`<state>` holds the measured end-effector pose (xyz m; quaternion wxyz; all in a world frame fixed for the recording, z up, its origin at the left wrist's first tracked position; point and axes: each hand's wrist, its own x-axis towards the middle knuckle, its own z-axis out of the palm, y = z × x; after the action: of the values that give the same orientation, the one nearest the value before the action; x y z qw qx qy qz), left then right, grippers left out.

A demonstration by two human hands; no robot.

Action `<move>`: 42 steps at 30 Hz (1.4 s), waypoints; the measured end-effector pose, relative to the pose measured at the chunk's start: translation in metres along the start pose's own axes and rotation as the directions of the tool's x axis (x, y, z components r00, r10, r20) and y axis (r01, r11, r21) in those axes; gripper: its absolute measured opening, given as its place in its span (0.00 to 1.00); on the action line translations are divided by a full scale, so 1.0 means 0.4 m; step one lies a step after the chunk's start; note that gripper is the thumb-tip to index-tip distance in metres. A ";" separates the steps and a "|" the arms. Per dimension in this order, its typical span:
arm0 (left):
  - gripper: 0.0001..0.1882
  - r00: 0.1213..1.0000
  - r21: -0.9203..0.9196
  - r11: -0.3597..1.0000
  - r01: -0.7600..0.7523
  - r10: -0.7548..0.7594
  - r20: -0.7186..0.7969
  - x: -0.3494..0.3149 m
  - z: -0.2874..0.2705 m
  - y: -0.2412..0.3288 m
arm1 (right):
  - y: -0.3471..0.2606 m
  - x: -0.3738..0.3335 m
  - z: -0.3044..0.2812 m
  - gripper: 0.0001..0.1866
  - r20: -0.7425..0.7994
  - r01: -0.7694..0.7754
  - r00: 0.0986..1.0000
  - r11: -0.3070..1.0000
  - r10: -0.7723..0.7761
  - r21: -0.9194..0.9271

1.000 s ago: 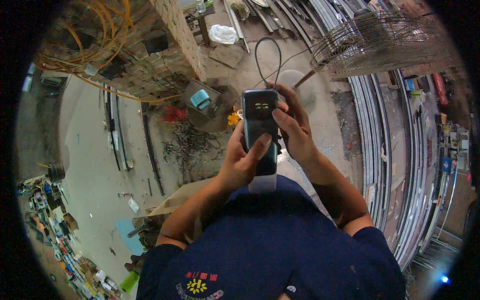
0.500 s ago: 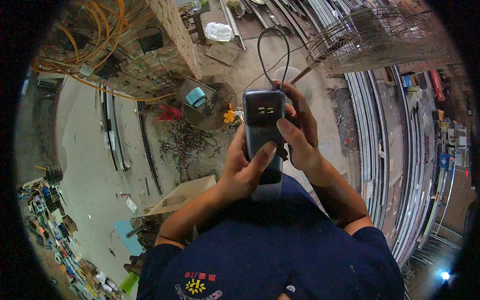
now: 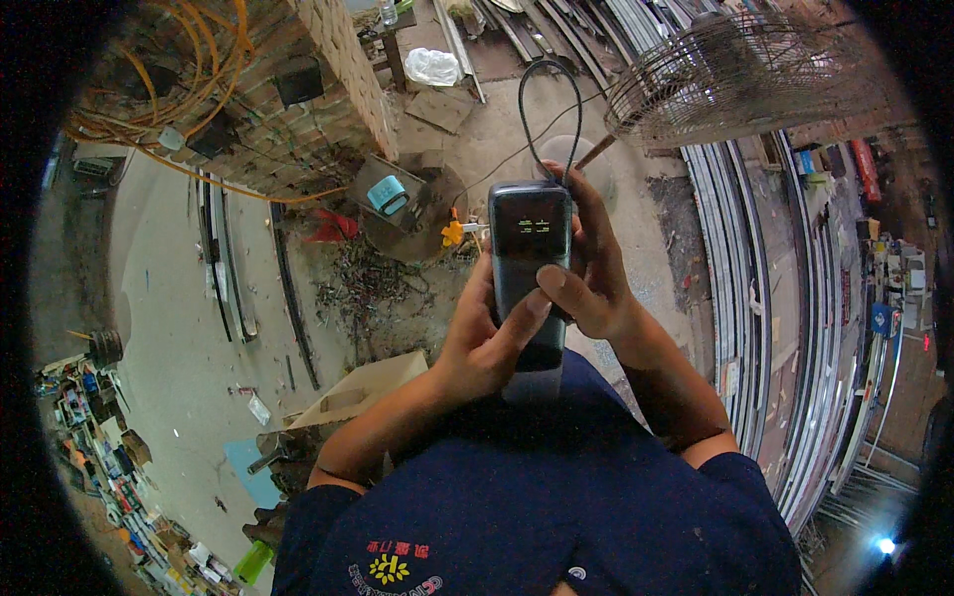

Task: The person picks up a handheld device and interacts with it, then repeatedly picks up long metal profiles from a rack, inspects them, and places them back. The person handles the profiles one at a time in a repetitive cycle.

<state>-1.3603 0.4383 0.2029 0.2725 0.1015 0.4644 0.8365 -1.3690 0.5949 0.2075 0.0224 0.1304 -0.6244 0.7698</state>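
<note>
Upright in front of my chest is a black power bank (image 3: 519, 260), a slim slab with rounded corners and small lit characters on its dark upper panel. My left hand (image 3: 489, 333) wraps its left side, thumb lying across the lower front. From the right, my right hand (image 3: 593, 288) grips it too, with its thumb on the front face close to the left thumb's tip. The fingers behind it are partly hidden. A black cable (image 3: 523, 104) rises in a loop from its top end.
Beyond my hands, a turquoise box-shaped thing (image 3: 389, 195) sits on a small stand, with a yellow-orange knob-like part (image 3: 453, 233) nearby. A caged fan (image 3: 735, 84) stands at upper right. Long metal profiles (image 3: 730, 268) run along the right. Scraps (image 3: 368, 288) litter the floor.
My right thumb has moved down and left across the front, from beside the lit panel to near the left thumb. The power bank has shifted slightly right and remains in both hands.
</note>
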 end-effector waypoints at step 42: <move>0.21 0.998 -0.056 0.996 0.066 -0.066 -0.008 0.013 -0.013 -0.067 | 0.002 0.048 -0.009 0.20 -0.245 -0.112 0.956 0.971 0.163 0.210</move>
<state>-1.3570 0.4487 0.1772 0.3006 0.0745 0.4454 0.8401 -1.3882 0.5956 0.2104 0.0374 -0.0142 -0.5455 0.8372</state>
